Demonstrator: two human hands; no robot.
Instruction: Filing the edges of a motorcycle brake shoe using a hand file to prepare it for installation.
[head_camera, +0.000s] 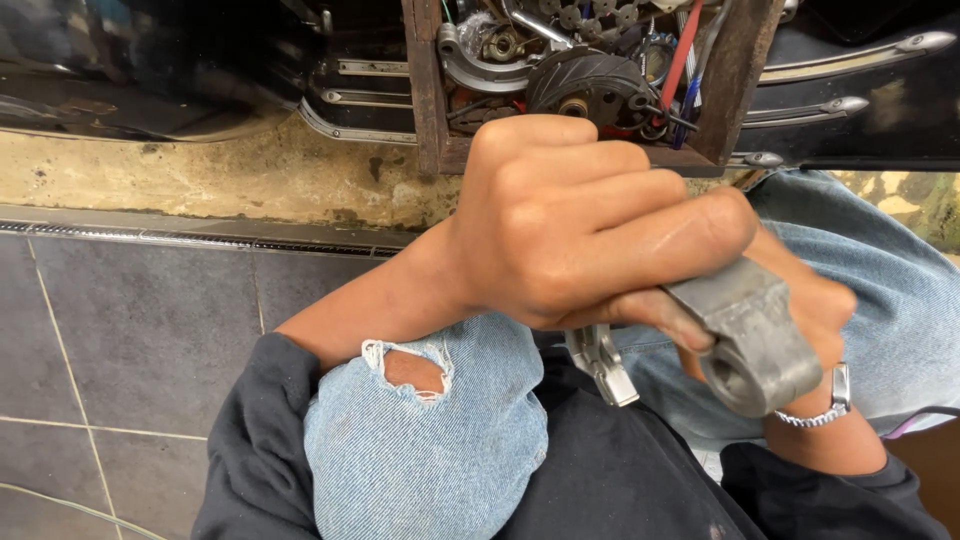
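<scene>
1. My left hand fills the middle of the view, curled into a closed fist, knuckles up and fingers pointing right.
2. Its grip is shut around the upper end of a grey cast metal arm, a thick dull piece that slants down to the right and ends in a round boss with a hole through it.
3. My thumb presses along the underside of that arm, just left of the holed end.
4. My right hand sits behind and under the metal arm, mostly hidden by it and by my left fist; it touches the arm, but I cannot tell how far its grip is closed.
5. A metal wrist bracelet circles my right wrist, just right of the holed end.
6. A small bright metal bracket sticks out below my left fist, hanging over my lap; what holds it is hidden.
7. The arm is held in the air over my knees, not resting on anything.
8. I wear light blue jeans torn at the left knee, and dark sleeves.
9. Far from me stands a wooden box crammed with gears, a black ribbed part and other mechanical pieces.
10. Grey floor tiles lie on the left, with a drain grate running along their far edge.
</scene>
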